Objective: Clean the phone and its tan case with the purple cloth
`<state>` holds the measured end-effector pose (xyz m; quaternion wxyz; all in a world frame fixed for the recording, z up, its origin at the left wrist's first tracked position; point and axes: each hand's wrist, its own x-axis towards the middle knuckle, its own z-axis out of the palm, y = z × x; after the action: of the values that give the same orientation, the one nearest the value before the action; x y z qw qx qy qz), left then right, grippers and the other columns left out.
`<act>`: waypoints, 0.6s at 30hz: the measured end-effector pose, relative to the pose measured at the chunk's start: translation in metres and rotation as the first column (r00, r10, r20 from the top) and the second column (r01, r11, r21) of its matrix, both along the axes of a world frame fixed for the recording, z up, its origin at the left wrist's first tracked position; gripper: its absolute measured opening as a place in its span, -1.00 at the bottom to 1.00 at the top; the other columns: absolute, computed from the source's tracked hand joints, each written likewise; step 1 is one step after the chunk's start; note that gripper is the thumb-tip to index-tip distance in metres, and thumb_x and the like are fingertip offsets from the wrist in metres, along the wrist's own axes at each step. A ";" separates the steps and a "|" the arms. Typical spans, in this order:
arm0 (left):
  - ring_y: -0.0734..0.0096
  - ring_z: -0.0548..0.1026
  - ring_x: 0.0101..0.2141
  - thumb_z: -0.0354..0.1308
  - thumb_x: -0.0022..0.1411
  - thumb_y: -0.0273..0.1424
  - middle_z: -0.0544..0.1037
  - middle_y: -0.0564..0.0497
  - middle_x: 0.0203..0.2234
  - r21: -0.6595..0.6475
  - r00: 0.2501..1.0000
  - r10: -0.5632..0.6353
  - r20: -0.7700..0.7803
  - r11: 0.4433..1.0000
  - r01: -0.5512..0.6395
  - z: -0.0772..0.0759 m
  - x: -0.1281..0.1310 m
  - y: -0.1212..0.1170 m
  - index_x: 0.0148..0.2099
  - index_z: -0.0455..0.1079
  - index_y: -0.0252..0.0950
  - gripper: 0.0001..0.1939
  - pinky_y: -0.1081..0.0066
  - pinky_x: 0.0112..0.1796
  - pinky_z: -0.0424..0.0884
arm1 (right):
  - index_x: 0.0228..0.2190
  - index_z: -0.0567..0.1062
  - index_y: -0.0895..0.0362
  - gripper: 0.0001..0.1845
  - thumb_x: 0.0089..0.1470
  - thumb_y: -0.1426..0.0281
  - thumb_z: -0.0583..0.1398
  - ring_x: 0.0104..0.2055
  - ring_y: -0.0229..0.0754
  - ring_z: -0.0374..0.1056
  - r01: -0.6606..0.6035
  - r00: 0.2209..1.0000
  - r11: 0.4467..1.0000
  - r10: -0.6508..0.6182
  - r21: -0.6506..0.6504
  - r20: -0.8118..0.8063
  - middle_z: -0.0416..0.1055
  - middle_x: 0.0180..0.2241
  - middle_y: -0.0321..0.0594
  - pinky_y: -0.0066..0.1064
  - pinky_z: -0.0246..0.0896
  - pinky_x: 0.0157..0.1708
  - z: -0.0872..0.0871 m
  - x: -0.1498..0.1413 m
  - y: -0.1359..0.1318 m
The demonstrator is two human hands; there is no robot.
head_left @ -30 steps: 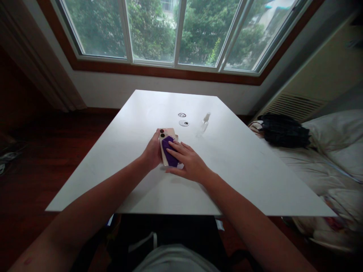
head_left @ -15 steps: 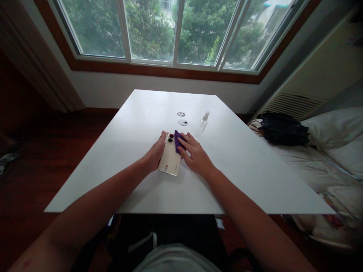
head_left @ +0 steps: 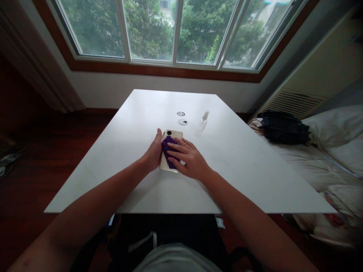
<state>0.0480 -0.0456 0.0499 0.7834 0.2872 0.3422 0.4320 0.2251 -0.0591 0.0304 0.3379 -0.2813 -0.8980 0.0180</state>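
A pale gold smartphone (head_left: 164, 164) lies back side up, with a dark round camera lens showing near its far end. My left hand (head_left: 153, 154) is closed along its left edge, thumb pointing away from me. Across the phone's back, my right hand (head_left: 189, 157) presses a purple cloth (head_left: 166, 148) with its fingers stretched over it. Cloth and fingers cover much of the middle of the phone. Beyond the hands stands a clear spray bottle (head_left: 203, 122), to the right of two round inserts (head_left: 183, 122) in the tabletop.
The white table (head_left: 249, 181) narrows toward a window (head_left: 150, 34) at the far side. A dark bag (head_left: 283, 128) rests on pale bedding (head_left: 334, 132) to the right. A curtain (head_left: 48, 64) hangs on the left, above a reddish wooden floor (head_left: 65, 139).
My right hand has slid the purple cloth left and toward me across the phone's back. My left hand still grips the phone's left edge, and the phone has turned slightly.
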 end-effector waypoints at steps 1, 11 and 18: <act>0.12 0.66 -0.27 -0.24 0.33 0.29 0.68 -0.24 -0.22 0.014 1.000 -0.005 0.001 1.000 0.005 0.000 0.001 0.000 0.13 0.49 -0.36 -0.11 0.24 -0.27 0.59 | 0.06 0.61 -0.03 -0.66 0.30 0.31 0.20 0.39 0.07 0.20 0.045 0.999 0.999 -0.046 -0.005 -0.024 0.45 0.22 -0.22 0.10 0.06 0.39 0.000 0.002 0.002; 0.19 0.65 -0.36 -0.24 0.30 0.31 0.67 -0.18 -0.27 0.146 0.992 -0.061 -0.109 0.986 0.077 -0.012 0.008 -0.005 0.19 0.45 -0.24 -0.13 0.30 -0.35 0.57 | 0.16 0.54 0.02 -0.59 0.32 0.29 0.19 0.42 0.12 0.15 0.177 0.956 0.980 -0.192 -0.086 -0.222 0.39 0.27 -0.11 0.16 0.10 0.37 -0.010 0.013 0.019; 0.20 0.64 -0.42 -0.30 0.20 0.40 0.65 -0.22 -0.36 0.111 0.969 -0.157 -0.190 0.977 0.180 -0.014 0.008 -0.006 0.06 0.50 -0.37 0.01 0.40 -0.49 0.49 | 0.24 0.43 -0.01 -0.50 0.30 0.28 0.23 0.26 0.05 0.35 0.124 0.941 0.977 -0.171 -0.172 -0.292 0.44 0.20 -0.06 0.01 0.24 0.28 -0.006 0.014 0.017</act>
<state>0.0564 -0.0514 0.0360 0.7633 0.4027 0.3575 0.3570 0.2394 -0.0417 0.0242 0.4506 -0.3667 -0.8073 0.1040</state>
